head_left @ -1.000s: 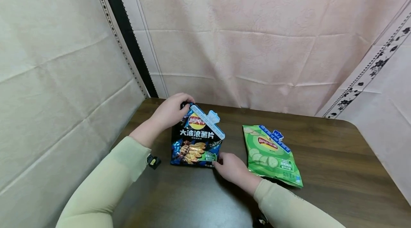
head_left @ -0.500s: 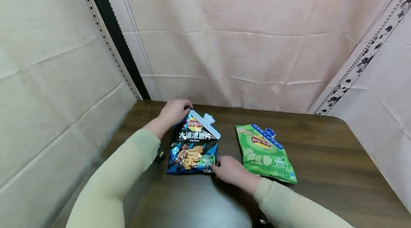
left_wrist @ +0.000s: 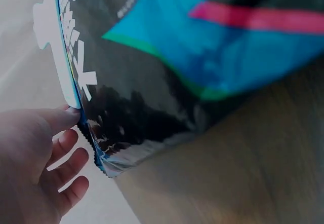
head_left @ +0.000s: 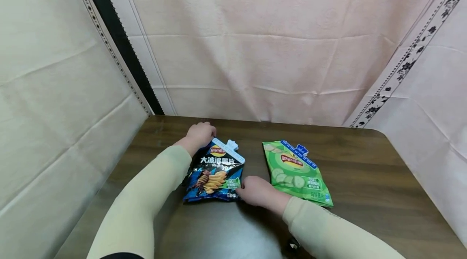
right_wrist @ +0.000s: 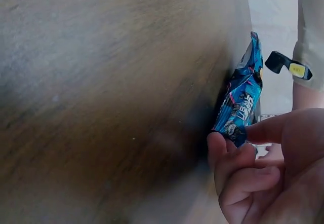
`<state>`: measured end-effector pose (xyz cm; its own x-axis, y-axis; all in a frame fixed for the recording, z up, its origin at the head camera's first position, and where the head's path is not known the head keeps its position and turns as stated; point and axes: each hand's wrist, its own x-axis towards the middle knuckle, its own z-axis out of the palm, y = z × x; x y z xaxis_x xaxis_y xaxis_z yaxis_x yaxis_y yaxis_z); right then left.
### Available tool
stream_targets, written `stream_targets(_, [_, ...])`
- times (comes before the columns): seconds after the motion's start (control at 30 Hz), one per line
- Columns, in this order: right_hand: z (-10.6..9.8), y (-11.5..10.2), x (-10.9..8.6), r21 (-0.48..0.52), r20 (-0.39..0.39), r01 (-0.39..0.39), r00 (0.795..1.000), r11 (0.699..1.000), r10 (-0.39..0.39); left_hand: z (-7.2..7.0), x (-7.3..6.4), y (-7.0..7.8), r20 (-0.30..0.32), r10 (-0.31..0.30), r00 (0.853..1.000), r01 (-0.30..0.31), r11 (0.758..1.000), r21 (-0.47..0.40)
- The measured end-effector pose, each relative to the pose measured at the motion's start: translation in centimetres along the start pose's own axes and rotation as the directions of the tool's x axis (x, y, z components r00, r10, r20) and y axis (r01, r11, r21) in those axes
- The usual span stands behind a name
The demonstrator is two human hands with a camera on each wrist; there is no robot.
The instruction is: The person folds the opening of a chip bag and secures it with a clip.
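A black and blue bag of potato chips point(head_left: 209, 172) lies tilted across my two hands in the head view, with a light blue bag clip point(head_left: 228, 150) along its top edge. My left hand point(head_left: 200, 135) pinches the bag's upper left corner; in the left wrist view its thumb point(left_wrist: 61, 116) presses at the end of the clip, the other fingers loosely bent. Down at the lower right corner, my right hand point(head_left: 257, 191) pinches the bag between thumb and curled fingers, as the right wrist view also shows on the blue bag bottom point(right_wrist: 240, 102).
To the right lies a green bag of chips point(head_left: 297, 178) with a dark blue clip point(head_left: 299, 155) on its top, close to my right forearm. Both bags are over a brown wooden table point(head_left: 365, 186). Pale curtains point(head_left: 237, 48) stand behind and at both sides.
The black bag's top has come down and toward me with my left hand, and its lower edge sits nearer. My right hand keeps its corner. The head view has turned slightly right.
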<state>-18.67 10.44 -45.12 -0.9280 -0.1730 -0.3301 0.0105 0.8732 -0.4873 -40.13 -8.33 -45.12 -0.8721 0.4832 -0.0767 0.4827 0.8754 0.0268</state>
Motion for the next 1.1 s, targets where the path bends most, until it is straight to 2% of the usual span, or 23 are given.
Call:
stream_targets(0.17, [0.2,-0.5,-0.1,-0.049,0.015,-0.018,1.000,0.999,0.019,0.8,0.1,0.0,0.070,0.016,0.997,-0.016,1.000,0.008])
stream_targets(0.43, [0.3,-0.5,-0.2,-0.089,0.031,-0.026,0.999,0.996,0.029,1.1,-0.1,0.3,0.079,0.004,0.997,-0.004,1.000,-0.004])
stream_targets(0.8, [0.0,-0.6,-0.2,-0.115,0.026,-0.014,1.000,0.993,0.017,0.5,-0.9,0.3,0.096,-0.009,0.995,0.015,0.998,-0.061])
stream_targets(0.93, [-0.1,-0.3,-0.1,-0.105,0.001,0.010,1.000,0.994,-0.010,0.2,-1.1,0.4,0.097,-0.023,0.995,0.033,0.994,-0.101])
stream_targets(1.1, [-0.8,0.2,-0.2,-0.058,-0.069,0.038,0.997,0.998,-0.042,-0.3,-1.6,0.9,0.095,-0.030,0.995,0.045,0.987,-0.156])
